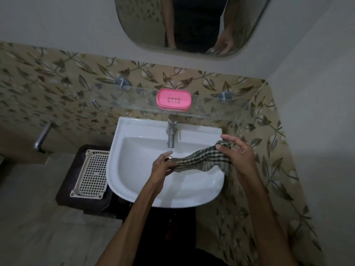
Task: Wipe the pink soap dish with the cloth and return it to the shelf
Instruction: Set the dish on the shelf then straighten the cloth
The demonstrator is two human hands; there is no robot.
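The pink soap dish [173, 99] rests on the glass shelf [134, 106] above the basin, with small slots in its top and nothing on it. A green and beige checked cloth [199, 160] is stretched over the white sink [134, 131]. My left hand [163, 165] grips the cloth's left end over the basin. My right hand [238, 150] pinches the cloth's right end by the sink's right rim, with some fingers spread. Both hands are well below the soap dish and apart from it.
A chrome tap [171, 134] stands at the back of the sink, under the shelf. A mirror [192, 24] hangs above. A beige perforated basket [91, 172] sits on a dark stand left of the sink. A metal wall tap [43, 135] juts out at left. A tiled side wall is close on the right.
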